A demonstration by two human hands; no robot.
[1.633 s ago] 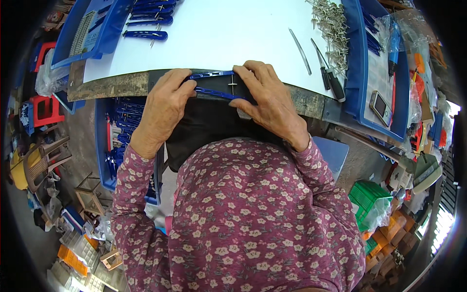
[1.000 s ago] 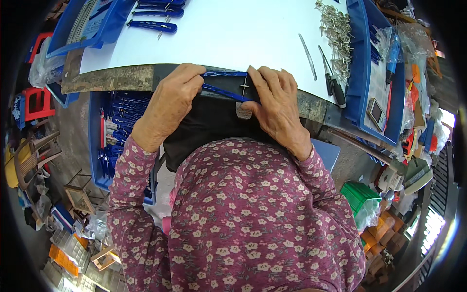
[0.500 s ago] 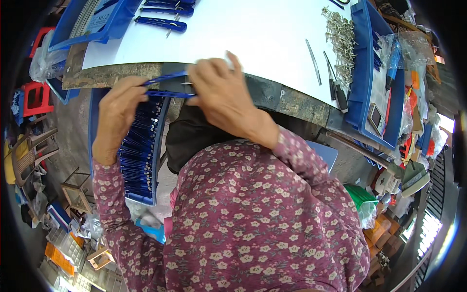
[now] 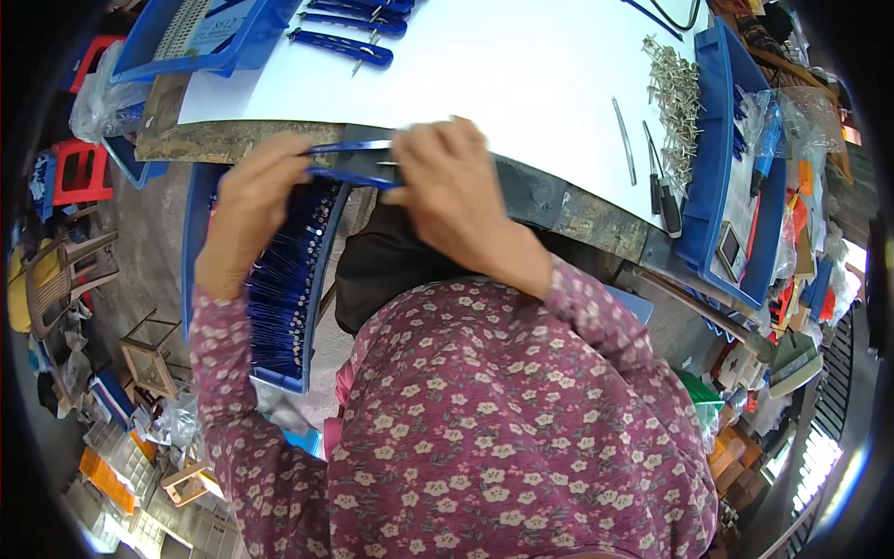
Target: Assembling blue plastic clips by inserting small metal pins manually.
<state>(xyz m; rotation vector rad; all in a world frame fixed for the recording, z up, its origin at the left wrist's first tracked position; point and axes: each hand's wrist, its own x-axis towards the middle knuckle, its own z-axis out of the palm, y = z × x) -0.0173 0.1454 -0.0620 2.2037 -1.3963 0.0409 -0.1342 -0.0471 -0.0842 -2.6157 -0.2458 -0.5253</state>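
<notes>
Just over the near edge of the table, my left hand (image 4: 253,200) closes on the left end of a slim blue two-armed piece (image 4: 346,146). Its two long arms stand apart, with a thin metal part at the right side between them. My right hand (image 4: 447,182) is closed round the right end, hiding that end. Both hands are slightly blurred. Farther back on the white sheet lie several similar blue pieces (image 4: 345,48) with metal pins sticking out. Below my left hand, a blue bin (image 4: 279,377) is packed with rows of long blue parts.
The white-covered table (image 4: 521,74) bears a heap of small metal pins (image 4: 672,107), a metal strip (image 4: 624,140) and black-handled screwdrivers (image 4: 669,210). A blue tray (image 4: 712,140) stands on the right, another blue tray (image 4: 223,58) at the far left. Red stools (image 4: 82,172) stand on the floor.
The view has shifted, so the table and its contents appear farther right. Both hands keep their hold on the blue piece; the raised fingers of my right hand have folded down.
</notes>
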